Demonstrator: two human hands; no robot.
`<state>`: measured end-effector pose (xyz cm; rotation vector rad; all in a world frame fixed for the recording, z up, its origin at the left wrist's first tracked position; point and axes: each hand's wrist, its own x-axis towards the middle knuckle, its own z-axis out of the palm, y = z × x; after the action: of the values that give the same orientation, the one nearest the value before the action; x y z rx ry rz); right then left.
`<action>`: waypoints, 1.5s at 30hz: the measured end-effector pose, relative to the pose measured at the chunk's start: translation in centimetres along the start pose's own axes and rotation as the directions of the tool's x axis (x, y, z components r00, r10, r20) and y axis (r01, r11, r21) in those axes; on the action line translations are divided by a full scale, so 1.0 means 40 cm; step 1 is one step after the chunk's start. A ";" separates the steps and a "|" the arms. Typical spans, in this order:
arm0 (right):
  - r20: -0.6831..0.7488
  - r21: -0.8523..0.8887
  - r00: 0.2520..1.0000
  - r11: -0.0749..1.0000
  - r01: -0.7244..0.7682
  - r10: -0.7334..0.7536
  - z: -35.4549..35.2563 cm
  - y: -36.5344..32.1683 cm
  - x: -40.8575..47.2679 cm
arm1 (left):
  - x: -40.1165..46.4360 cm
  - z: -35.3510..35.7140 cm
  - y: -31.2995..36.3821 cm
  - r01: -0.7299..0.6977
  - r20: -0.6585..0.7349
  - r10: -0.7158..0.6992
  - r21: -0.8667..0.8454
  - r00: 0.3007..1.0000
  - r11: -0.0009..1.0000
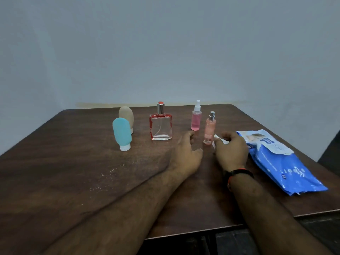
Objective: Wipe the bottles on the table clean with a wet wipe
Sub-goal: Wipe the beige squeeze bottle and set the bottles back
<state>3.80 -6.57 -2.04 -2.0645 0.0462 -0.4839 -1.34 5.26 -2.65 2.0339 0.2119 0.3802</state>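
Table [73, 162]; right hand [230, 150] half-hides wipe [219, 139].

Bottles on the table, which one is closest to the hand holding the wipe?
The small peach spray bottle with the silver top. It stands right beside the right hand and its wet wipe; the other four bottles stand farther left or behind.

I counted five bottles: two squeeze tubes, blue [121, 133] and beige [126, 115]; one glass perfume bottle [161, 127]; two pink sprays [196, 116] [209, 128]. One wipes pack [281, 161].
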 end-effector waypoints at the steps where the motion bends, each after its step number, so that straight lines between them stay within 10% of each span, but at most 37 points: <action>1: 0.013 -0.012 0.999 0.999 -0.031 0.031 -0.010 0.008 0.012 | 0.007 0.016 0.011 0.016 0.019 -0.016 -0.020 1.000 1.000; 11: 0.248 -0.100 0.968 0.992 0.071 -0.044 0.012 -0.002 0.044 | 0.061 0.082 0.052 0.098 0.052 -0.090 -0.164 0.995 0.982; 28: 0.193 -0.087 0.979 0.993 0.079 -0.061 0.037 -0.011 0.021 | 0.078 0.061 -0.007 0.110 0.011 -0.111 -0.246 0.994 0.963; 45: 0.414 0.572 0.905 0.800 -0.181 -0.092 -0.054 -0.048 -0.221 | -0.176 -0.157 0.000 0.173 0.194 -0.080 -0.534 0.978 0.828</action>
<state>-5.41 -5.33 -2.30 -1.4832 -0.2872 0.0118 -10.16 8.29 -1.15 1.4591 0.1167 0.1596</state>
